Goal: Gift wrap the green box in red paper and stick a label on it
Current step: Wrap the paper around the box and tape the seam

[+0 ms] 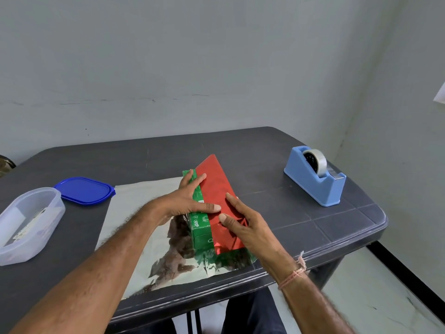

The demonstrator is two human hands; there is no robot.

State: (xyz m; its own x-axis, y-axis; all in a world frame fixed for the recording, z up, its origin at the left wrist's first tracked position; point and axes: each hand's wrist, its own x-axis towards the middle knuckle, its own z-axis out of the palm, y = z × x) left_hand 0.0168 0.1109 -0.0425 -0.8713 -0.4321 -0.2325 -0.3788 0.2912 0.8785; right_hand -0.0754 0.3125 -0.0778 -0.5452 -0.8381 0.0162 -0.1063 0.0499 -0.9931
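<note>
Green box lies at table centre on the silver underside of the red paper; its long axis runs from 11 o'clock, far end, to 5 o'clock, near end.

One flap of the paper is folded over the box from the 3 o'clock side, red face up; a green strip along the 9 o'clock edge stays uncovered; the loose sheet spreads flat at 9 o'clock of the box.

Left hand lies flat across the green strip; fingers straight and slightly spread toward 1 o'clock, tips touching the flap's edge; thumb stretched toward 3 o'clock onto the red.

Right hand rests on the flap from 5 o'clock; fingers straight, close together, pointing to 11 o'clock; thumb tip just beside the left thumb.

Judgement: the flap is pinned, not fixed; the loose sheet is nearer the left hand; the tape holder, at 2 o'clock and well apart, is nearer the right.
</note>
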